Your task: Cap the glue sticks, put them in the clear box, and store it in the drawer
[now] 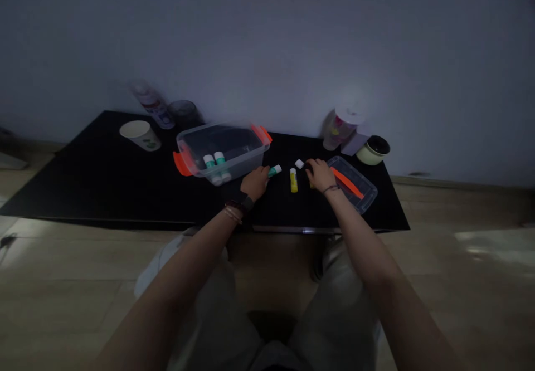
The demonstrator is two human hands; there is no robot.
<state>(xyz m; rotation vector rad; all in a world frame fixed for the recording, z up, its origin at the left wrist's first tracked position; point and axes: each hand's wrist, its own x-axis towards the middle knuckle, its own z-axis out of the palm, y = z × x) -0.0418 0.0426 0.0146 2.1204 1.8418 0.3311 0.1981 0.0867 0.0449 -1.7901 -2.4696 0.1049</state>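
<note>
My left hand (256, 182) is closed around a green glue stick (275, 171) whose white end points right, just above the black table. My right hand (321, 176) has its fingers curled down over a yellow glue stick (311, 184), mostly hidden beneath them. Near those fingertips lies a small white piece (300, 164), too blurred to name surely. Between the hands a second yellow glue stick (293, 180) with a white cap lies on the table. Left of my left hand, a clear plastic box (246, 165) with orange latches holds two green glue sticks with white caps.
A clear lid (363, 184) with an orange handle lies beside my right wrist. Behind it stand a lidded cup (340, 128), a small box (355, 140) and a pale jar (371, 151). Leftward are a paper cup (142, 136), a blurred spray can (154, 106) and a dark container (184, 113).
</note>
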